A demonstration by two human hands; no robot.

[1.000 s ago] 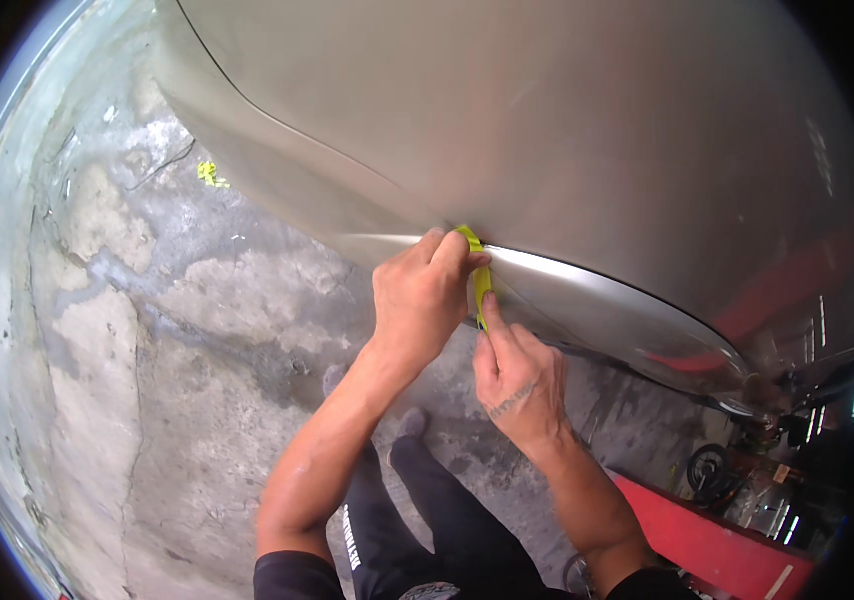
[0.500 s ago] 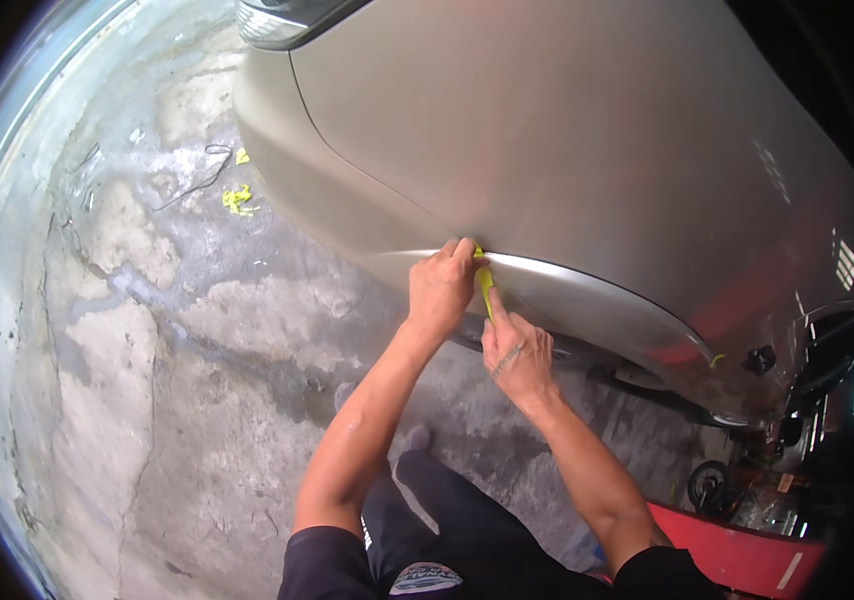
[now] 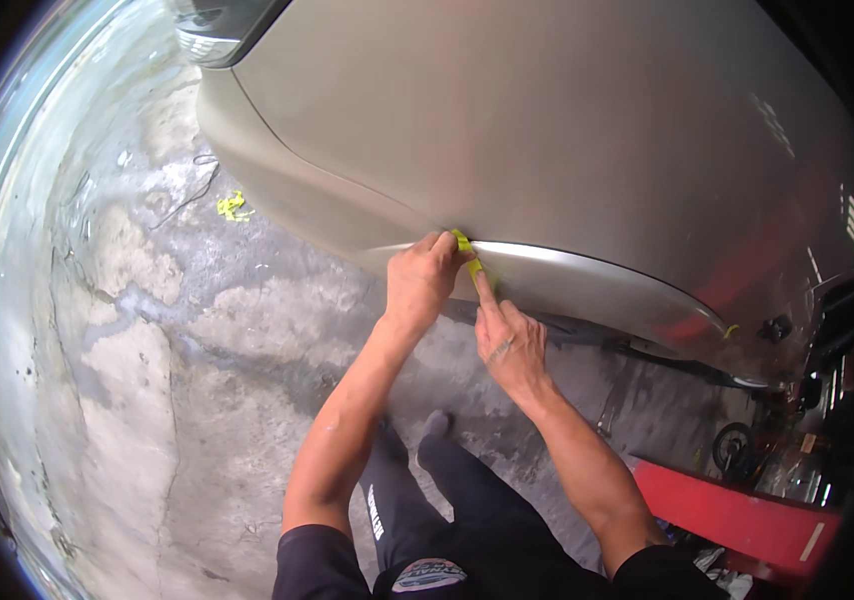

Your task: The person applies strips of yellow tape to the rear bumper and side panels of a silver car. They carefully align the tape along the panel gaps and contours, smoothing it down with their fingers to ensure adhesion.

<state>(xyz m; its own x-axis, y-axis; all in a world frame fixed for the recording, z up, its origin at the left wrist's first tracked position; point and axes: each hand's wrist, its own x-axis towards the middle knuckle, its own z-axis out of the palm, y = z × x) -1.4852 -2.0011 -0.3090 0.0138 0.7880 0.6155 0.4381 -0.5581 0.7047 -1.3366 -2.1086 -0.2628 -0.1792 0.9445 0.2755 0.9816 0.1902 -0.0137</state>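
Pinched in the fingers of my left hand (image 3: 421, 275) is a short strip of yellow tape (image 3: 477, 267), at the front end of a car's wheel arch. My right hand (image 3: 512, 345) is on the same strip, lower down. Its index finger is stretched along the tape, the other fingers are bent, and its thumb is hidden. The tape lies against the beige-silver car body (image 3: 547, 130), where the seam between bumper and fender meets the arch. A bright edge curves right from there along the wheel arch (image 3: 587, 258). A small yellow scrap (image 3: 732, 331) sticks at its far end.
Crumpled yellow tape (image 3: 234, 207) lies on the stained concrete floor (image 3: 237, 400) beside a thin dark cord (image 3: 187, 205). A headlight (image 3: 209, 48) is at the upper left. At the lower right are a red panel (image 3: 737, 515) and a small black wheel (image 3: 734, 446).
The view has shifted, so the car's front sits further left. My right index finger has straightened along the tape. My left hand keeps its pinch at the arch.
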